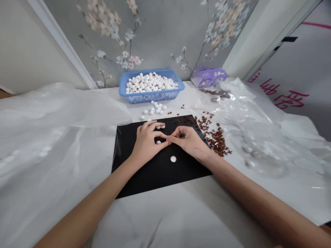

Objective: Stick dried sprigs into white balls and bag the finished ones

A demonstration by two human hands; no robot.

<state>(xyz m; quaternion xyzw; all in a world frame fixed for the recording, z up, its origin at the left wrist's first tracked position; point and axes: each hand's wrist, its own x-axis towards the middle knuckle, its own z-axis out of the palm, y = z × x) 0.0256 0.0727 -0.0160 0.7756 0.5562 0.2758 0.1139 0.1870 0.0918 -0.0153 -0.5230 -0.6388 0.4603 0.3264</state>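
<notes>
All on the black mat [160, 175]. Left hand [147, 143] has fingers spread wide, tips near the mat's top edge by two white round pieces [160, 126], thumb touching the right hand's finger. Right hand [187, 139] has fingers pinched narrow; cannot tell if holding anything. One more white round piece [173, 158] sits below the hands, open mat toward near edge. Reddish-brown sprigs [216, 139] lie past the mat's right edge; blue plastic basket [155, 98] of white pieces sits beyond its top edge.

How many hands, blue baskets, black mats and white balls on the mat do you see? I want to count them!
Hands, left and right: 2
Blue basket: 1
Black mat: 1
White balls showing on the mat: 4
Total: 8
</notes>
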